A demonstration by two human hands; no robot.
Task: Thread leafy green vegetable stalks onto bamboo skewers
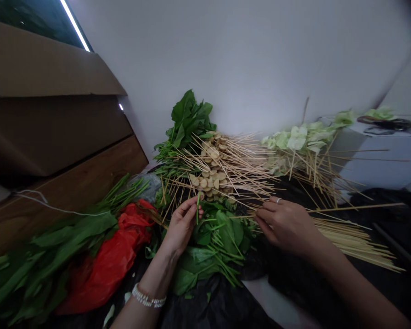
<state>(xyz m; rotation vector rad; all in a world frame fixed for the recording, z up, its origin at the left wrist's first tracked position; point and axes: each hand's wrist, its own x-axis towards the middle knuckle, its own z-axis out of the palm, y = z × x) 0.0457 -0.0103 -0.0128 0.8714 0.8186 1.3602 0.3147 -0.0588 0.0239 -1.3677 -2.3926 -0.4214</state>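
My left hand [183,224], with a beaded bracelet at its wrist, pinches a short green stem [198,208] between thumb and fingers. My right hand [284,224], wearing a ring, is closed around a thin wooden skewer [359,207] that sticks out to the right; its tip shows left of the fingers. Between and below the hands lies a pile of green leaves and stems [226,242] on black plastic. Just beyond sit skewered pale round slices [212,180], their sticks fanning right. Loose skewers [359,242] lie beside my right forearm.
Leafy greens [188,119] stand against the wall behind the slices. Skewered pale green leaves [297,139] are at the back right. A red plastic bag [113,260] and long leafy greens [65,246] lie at the left, near a cardboard box [51,128].
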